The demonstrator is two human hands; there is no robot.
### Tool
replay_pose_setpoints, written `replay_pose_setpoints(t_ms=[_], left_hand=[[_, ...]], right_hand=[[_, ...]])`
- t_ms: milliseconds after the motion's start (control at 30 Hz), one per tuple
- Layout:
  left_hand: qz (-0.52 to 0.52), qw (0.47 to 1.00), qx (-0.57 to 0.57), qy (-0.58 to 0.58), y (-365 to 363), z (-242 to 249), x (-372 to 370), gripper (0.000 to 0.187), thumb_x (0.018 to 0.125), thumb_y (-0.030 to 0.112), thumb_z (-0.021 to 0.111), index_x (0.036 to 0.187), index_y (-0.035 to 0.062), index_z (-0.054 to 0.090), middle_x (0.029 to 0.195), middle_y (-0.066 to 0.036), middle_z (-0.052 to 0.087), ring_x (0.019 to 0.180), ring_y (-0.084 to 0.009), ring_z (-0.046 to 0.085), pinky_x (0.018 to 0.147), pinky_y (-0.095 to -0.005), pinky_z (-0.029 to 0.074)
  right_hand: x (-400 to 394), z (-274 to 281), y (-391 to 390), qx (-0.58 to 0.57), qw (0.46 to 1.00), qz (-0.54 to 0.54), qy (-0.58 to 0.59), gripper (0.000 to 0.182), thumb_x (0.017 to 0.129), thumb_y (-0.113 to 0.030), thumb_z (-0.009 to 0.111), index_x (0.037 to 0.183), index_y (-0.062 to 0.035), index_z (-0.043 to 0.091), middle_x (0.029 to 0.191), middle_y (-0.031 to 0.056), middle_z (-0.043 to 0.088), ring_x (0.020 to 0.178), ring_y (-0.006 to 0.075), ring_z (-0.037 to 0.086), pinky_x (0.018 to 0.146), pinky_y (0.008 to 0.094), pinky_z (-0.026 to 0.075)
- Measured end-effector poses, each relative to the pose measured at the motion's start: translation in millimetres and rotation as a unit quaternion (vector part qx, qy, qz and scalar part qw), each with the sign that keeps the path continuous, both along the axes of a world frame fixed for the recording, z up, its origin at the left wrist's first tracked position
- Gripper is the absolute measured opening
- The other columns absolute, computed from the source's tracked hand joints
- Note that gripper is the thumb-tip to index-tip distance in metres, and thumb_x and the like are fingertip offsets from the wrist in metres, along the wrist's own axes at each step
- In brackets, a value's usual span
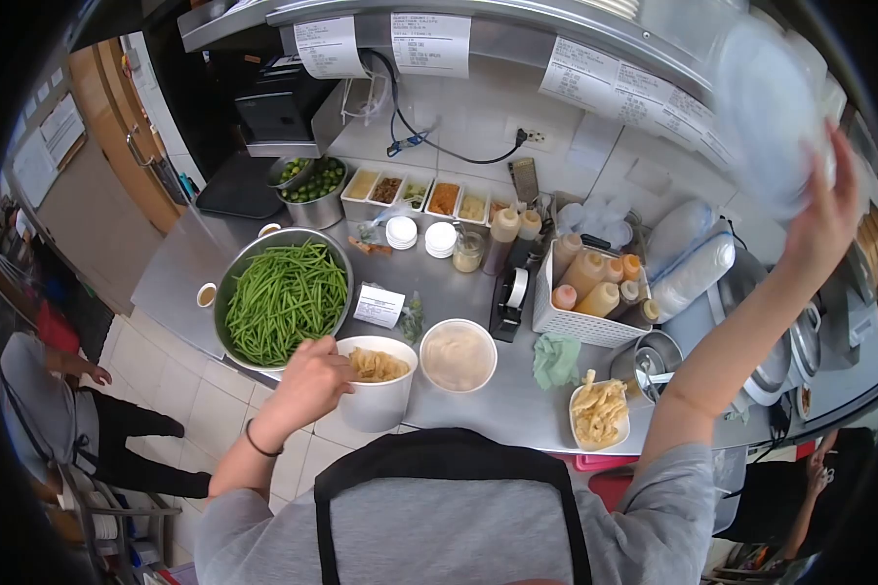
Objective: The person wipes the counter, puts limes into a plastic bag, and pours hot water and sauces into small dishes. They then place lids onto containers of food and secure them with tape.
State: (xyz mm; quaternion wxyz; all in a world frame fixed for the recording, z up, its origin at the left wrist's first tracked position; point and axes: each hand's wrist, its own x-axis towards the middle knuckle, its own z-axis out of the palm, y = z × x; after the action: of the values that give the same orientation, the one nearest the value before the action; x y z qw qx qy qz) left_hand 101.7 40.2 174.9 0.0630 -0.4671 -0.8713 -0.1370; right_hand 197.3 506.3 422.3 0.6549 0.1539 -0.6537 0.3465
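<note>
My left hand (312, 385) is closed on the rim of a tall white tub (373, 405) at the counter's front edge. Pale yellowish-brown food pieces (379, 365) show inside that tub. Up at the right, level with the shelf, my raised right hand (824, 200) grips a translucent round plastic lid (769, 112), smeared by motion. Beside the tub stands a round container (458, 356) with a pale, cloudy top. A steel bowl (339, 255) of green beans (285, 300) sits to the left of both, with a printed label (379, 305) lying near it.
A white basket of sauce bottles (585, 327), a green cloth (556, 361) and a square bowl of pale strips (600, 414) occupy the right side. Condiment trays (415, 195) line the back. The steel shelf (517, 12) with order slips overhangs the counter. Other people stand at both sides.
</note>
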Motion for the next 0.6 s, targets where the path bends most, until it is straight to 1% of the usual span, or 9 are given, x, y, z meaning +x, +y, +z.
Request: replay_pose_setpoints(t_ms=[33, 100, 167, 233, 300, 367, 400, 467, 600], left_hand=[[0.006, 1.0, -0.003, 0.009, 0.2, -17.6, -1.9, 0.007, 0.058, 0.011, 0.067, 0.063, 0.0082, 0.062, 0.063, -0.002, 0.056, 0.073, -0.0201, 0.05, 0.066, -0.0334, 0.038], [0.014, 1.0, -0.007, 0.015, 4.6, -49.2, -10.2, 0.005, 0.059, 0.01, 0.065, 0.061, 0.008, 0.061, 0.063, -0.003, 0.056, 0.071, -0.0203, 0.051, 0.063, -0.0336, 0.04], [0.06, 0.996, -0.007, 0.063, 9.5, -77.2, -19.5, 0.006, 0.061, 0.007, 0.059, 0.057, 0.008, 0.056, 0.061, -0.004, 0.054, 0.073, -0.021, 0.052, 0.06, -0.0344, 0.041], [0.064, 0.995, 0.01, 0.076, 19.2, -98.7, -31.3, 0.006, 0.062, 0.005, 0.055, 0.057, 0.0078, 0.053, 0.061, -0.004, 0.053, 0.071, -0.022, 0.053, 0.057, -0.0345, 0.042], [0.09, 0.985, 0.06, 0.132, 30.1, -121.4, -42.8, 0.004, 0.062, 0.004, 0.054, 0.06, 0.0077, 0.054, 0.064, -0.004, 0.053, 0.072, -0.0219, 0.053, 0.058, -0.0338, 0.042], [0.089, 0.982, 0.072, 0.15, 39.7, -136.4, -50.9, 0.004, 0.062, 0.004, 0.053, 0.06, 0.0078, 0.054, 0.064, -0.004, 0.053, 0.072, -0.0217, 0.053, 0.058, -0.0338, 0.041], [0.086, 0.978, 0.086, 0.172, 41.9, -142.5, -50.7, 0.004, 0.063, 0.004, 0.053, 0.061, 0.0078, 0.054, 0.065, -0.004, 0.053, 0.073, -0.0216, 0.052, 0.058, -0.0338, 0.041], [0.093, 0.978, 0.089, 0.164, 42.6, -145.5, -41.4, 0.005, 0.063, 0.004, 0.054, 0.061, 0.0088, 0.054, 0.064, -0.003, 0.053, 0.071, -0.0207, 0.052, 0.057, -0.0333, 0.04], [0.115, 0.979, 0.084, 0.143, 25.2, -155.0, -19.8, 0.004, 0.063, 0.005, 0.055, 0.062, 0.009, 0.055, 0.065, -0.002, 0.053, 0.071, -0.0203, 0.05, 0.058, -0.0331, 0.038]], right_hand=[[2.8, -28.6, -2.9, -0.049, 0.998, 0.032, -0.03, 0.038, 0.08, -0.002, 0.057, 0.117, 0.0048, 0.049, 0.117, 0.0151, 0.053, 0.094, 0.0154, 0.056, 0.077, 0.0223, 0.044], [4.6, -80.6, -11.3, -0.123, 0.986, 0.038, -0.102, 0.039, 0.08, -0.002, 0.057, 0.118, 0.0022, 0.048, 0.12, 0.0124, 0.052, 0.093, 0.0127, 0.056, 0.074, 0.0204, 0.044], [1.0, -140.3, 4.2, -0.206, 0.944, 0.141, -0.214, 0.037, 0.081, -0.003, 0.057, 0.117, -0.0009, 0.051, 0.117, 0.0094, 0.054, 0.091, 0.0087, 0.055, 0.072, 0.0192, 0.044], [-5.1, -185.1, -10.3, -0.275, 0.894, 0.17, -0.309, 0.034, 0.081, -0.004, 0.057, 0.115, -0.0031, 0.053, 0.11, 0.0057, 0.057, 0.082, 0.0055, 0.054, 0.067, 0.0182, 0.043], [-11.7, -236.6, -9.6, -0.286, 0.854, 0.23, -0.369, 0.031, 0.082, -0.005, 0.056, 0.113, -0.0042, 0.056, 0.099, 0.0014, 0.06, 0.07, 0.0036, 0.05, 0.06, 0.0168, 0.04], [-17.3, -270.1, -34.8, -0.348, 0.821, 0.229, -0.39, 0.028, 0.082, -0.007, 0.057, 0.11, -0.004, 0.057, 0.087, -0.0019, 0.059, 0.064, 0.0031, 0.047, 0.056, 0.0156, 0.037], [-20.7, -285.4, -47.2, -0.353, 0.816, 0.23, -0.396, 0.028, 0.082, -0.007, 0.057, 0.11, -0.004, 0.057, 0.087, -0.0019, 0.059, 0.064, 0.0031, 0.047, 0.056, 0.0156, 0.037], [-29.8, -313.0, -73.8, -0.394, 0.773, 0.29, -0.404, 0.023, 0.082, -0.009, 0.058, 0.105, -0.0039, 0.058, 0.081, -0.0019, 0.058, 0.062, 0.0035, 0.047, 0.053, 0.0157, 0.036], [-48.2, -353.0, -138.9, -0.375, 0.735, 0.284, -0.488, 0.016, 0.083, -0.011, 0.059, 0.097, -0.0035, 0.059, 0.077, 0.0004, 0.058, 0.06, 0.0045, 0.048, 0.052, 0.0175, 0.038]])
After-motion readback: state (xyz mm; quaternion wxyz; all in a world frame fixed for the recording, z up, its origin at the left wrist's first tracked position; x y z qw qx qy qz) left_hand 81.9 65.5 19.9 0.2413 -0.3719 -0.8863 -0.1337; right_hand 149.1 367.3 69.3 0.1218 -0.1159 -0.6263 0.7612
